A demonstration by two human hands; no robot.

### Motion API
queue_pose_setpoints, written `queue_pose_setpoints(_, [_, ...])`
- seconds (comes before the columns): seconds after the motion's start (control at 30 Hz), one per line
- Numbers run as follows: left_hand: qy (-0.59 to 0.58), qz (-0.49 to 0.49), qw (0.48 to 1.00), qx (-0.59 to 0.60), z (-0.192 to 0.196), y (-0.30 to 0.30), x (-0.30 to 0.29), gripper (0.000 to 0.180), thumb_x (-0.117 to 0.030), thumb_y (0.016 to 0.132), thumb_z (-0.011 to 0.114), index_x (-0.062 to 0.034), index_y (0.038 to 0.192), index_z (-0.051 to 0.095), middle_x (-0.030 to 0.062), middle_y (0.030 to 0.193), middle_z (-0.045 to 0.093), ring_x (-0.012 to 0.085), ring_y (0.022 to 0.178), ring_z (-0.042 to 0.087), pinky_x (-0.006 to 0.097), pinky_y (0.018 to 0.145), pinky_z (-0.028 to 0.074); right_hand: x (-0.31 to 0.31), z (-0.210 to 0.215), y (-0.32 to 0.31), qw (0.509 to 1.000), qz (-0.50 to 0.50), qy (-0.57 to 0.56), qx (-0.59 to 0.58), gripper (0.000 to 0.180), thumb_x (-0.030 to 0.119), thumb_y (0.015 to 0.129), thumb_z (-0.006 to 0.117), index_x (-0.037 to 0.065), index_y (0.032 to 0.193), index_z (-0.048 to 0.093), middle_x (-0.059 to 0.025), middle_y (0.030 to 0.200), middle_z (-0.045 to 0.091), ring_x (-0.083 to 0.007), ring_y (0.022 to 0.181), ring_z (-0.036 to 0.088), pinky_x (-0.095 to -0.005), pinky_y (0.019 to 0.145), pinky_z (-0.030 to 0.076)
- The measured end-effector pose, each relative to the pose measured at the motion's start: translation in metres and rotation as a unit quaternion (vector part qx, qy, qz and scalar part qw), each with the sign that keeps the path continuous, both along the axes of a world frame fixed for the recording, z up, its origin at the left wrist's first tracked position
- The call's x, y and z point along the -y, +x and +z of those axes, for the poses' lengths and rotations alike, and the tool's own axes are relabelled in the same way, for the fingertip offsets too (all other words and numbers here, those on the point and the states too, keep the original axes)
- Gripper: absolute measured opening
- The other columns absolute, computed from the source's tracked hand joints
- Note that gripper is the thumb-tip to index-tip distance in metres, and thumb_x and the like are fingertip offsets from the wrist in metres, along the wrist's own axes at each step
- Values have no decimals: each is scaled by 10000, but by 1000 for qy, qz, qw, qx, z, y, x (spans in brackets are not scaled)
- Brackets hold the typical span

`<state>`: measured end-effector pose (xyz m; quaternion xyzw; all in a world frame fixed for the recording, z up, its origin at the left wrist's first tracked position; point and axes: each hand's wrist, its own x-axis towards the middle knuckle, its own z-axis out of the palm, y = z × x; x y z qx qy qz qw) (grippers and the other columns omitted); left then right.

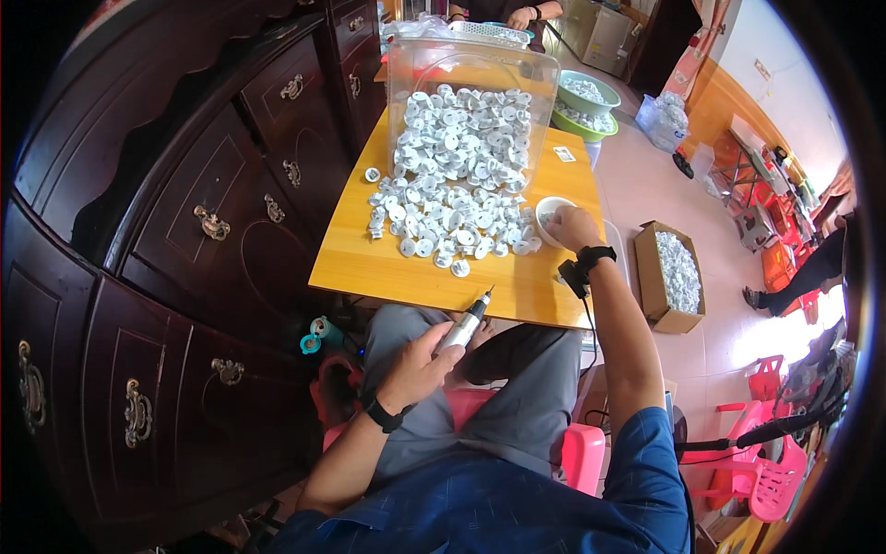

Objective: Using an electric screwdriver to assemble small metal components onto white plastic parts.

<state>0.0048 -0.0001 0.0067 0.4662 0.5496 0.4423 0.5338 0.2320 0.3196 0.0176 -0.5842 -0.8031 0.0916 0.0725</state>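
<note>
My left hand (415, 373) is wrapped round a silver and black electric screwdriver (464, 322), held above my lap by the near table edge. Its thin bit points up and away from me. At the table's right side, my right hand (574, 229) dips its curled fingers into a small white bowl (546, 204). What those fingertips pinch is hidden. Between the hands and a clear plastic bin (546, 78) spreads a heap of small round white plastic parts (452, 218). The bin lies tipped with its opening toward me, holding many more of them.
Dark wooden drawers (208, 226) flank the yellow table (355, 263) on the left. To the right, a cardboard box (652, 277) and stacked green basins (604, 90) hold more white parts. Another person's hand (521, 18) shows beyond the bin. Pink chairs (775, 475) stand lower right.
</note>
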Motion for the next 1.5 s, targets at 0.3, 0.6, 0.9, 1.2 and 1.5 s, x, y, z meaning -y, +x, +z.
queue_pose_setpoints(0.3, [3, -2, 1000, -4, -4, 2, -1, 438, -224, 970, 564, -32, 1358, 498, 11, 746, 570, 50, 554, 516, 203, 506, 436, 2, -2, 7, 998, 16, 45, -49, 98, 175, 799, 668, 117, 869, 704, -139, 912, 713, -318, 876, 683, -426, 762, 537])
queue_pose_setpoints(0.6, [2, -3, 1000, 5, -2, 3, 0, 430, -224, 972, 567, -37, 1353, 502, 8, 741, 571, 47, 548, 512, 199, 495, 428, 12, -2, 6, 991, 22, 79, -109, 118, 158, 792, 685, 101, 895, 695, -131, 879, 713, -322, 839, 685, -421, 737, 531])
queue_pose_setpoints(0.9, [8, -9, 1000, 11, -5, 6, -2, 449, -258, 978, 574, -41, 1363, 496, 9, 763, 574, 42, 566, 514, 191, 506, 431, 20, 0, 14, 970, 9, 112, -215, 150, 157, 795, 705, 98, 932, 689, -104, 843, 703, -270, 802, 679, -377, 722, 535])
queue_pose_setpoints(1.2, [62, -15, 997, 45, -4, 2, -1, 518, -239, 955, 615, 2, 1390, 469, 21, 819, 609, 66, 603, 539, 232, 530, 468, 113, 1, -17, 750, 19, -229, -621, 108, 115, 897, 662, 82, 996, 632, -2, 862, 680, -86, 747, 632, -226, 655, 478])
queue_pose_setpoints(1.5, [86, -15, 996, 27, -9, 6, 0, 508, -269, 957, 622, -2, 1368, 489, 28, 829, 625, 72, 613, 553, 239, 550, 478, 144, -36, -27, 605, 4, -351, -715, 96, 74, 928, 648, 65, 1021, 628, -37, 913, 681, -109, 773, 652, -223, 706, 542])
